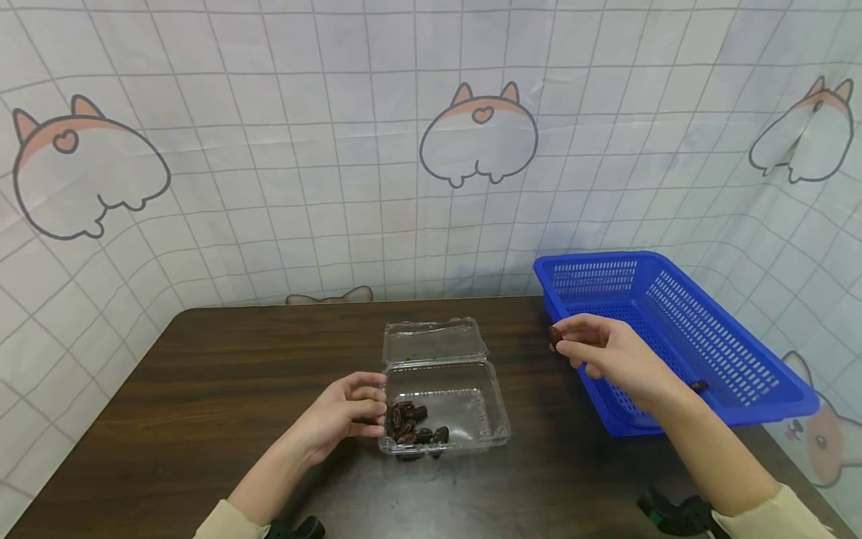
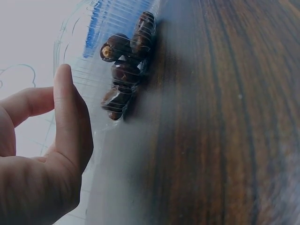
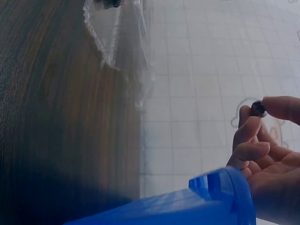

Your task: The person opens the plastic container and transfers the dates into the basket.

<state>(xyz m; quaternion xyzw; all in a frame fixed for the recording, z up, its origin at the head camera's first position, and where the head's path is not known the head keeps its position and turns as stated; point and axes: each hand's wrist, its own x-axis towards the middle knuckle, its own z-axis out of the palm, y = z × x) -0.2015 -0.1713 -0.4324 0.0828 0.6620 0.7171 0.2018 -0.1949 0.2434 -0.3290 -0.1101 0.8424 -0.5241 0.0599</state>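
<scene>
A white grid-patterned backdrop [image 1: 283, 150] printed with cartoon animals rises behind the far edge of the table [image 1: 182, 389] and along its sides; the table has a dark brown wood-grain top; the blue basket [image 1: 741, 329], slotted and long, lies along the table's right edge and covers its far right corner; the clear container [image 1: 458, 408] sits about midway between the table's left and right edges, its lid [image 1: 434, 340] folded back toward the far edge.

The right hand [image 1: 613, 355] hangs at the basket's left rim, thumb and fingertips pinching one fruit; the left hand [image 1: 346, 408] is unclenched, its fingers extended to lightly bent, the tips touching the container's left wall; a black device [image 1: 680, 515] shows at the right wrist, and another just inside the picture at the left.

The smallest things are the dark brown, date-like fruits; the held fruit [image 1: 555, 338] appears just outside the basket's left rim in the head view; a cluster of fruits [image 1: 407, 428] lies in the container's near left corner; a single fruit [image 1: 698, 385] rests in the basket toward its near end, beside the right forearm.
</scene>
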